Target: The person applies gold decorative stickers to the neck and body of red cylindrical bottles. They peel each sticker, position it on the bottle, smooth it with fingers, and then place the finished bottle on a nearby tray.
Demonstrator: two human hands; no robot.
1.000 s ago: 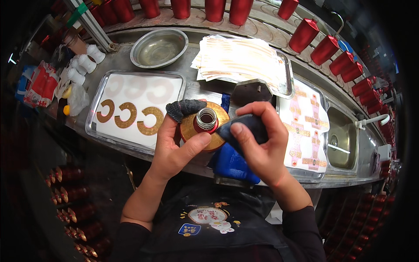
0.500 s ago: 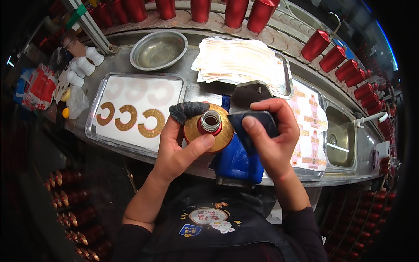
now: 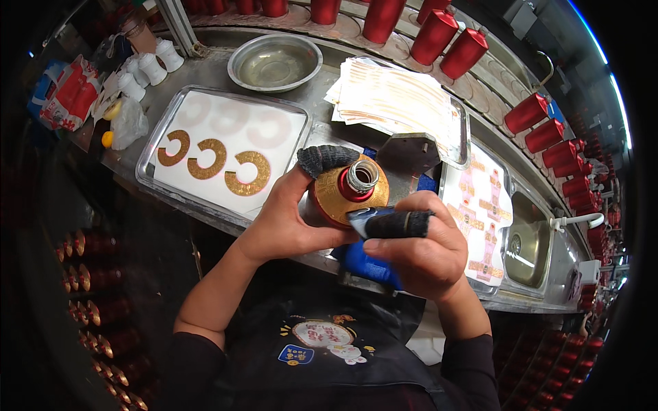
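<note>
My left hand is wrapped round a red bottle, neck tilted up toward me. Its gold shoulder and bare silver screw mouth show; most of its body is hidden. A dark knitted sleeve covers my left index finger, which lies on the far side of the shoulder. In my right hand is a dark, flat, scraper-like piece, pinched with its edge against the near right of the gold shoulder. The right index finger also wears a dark sleeve. Beneath the bottle is a blue padded rest.
Left stands a metal tray with gold C-shaped labels on white backing. Behind are a steel basin and stacked label sheets. An upright metal plate rises beyond the bottle. Right are more label sheets and a sink.
The right hand has turned and come in to the bottle, bringing the scraper-like piece onto its shoulder. The view has shifted slightly. Red bottles on the far conveyor have moved.
</note>
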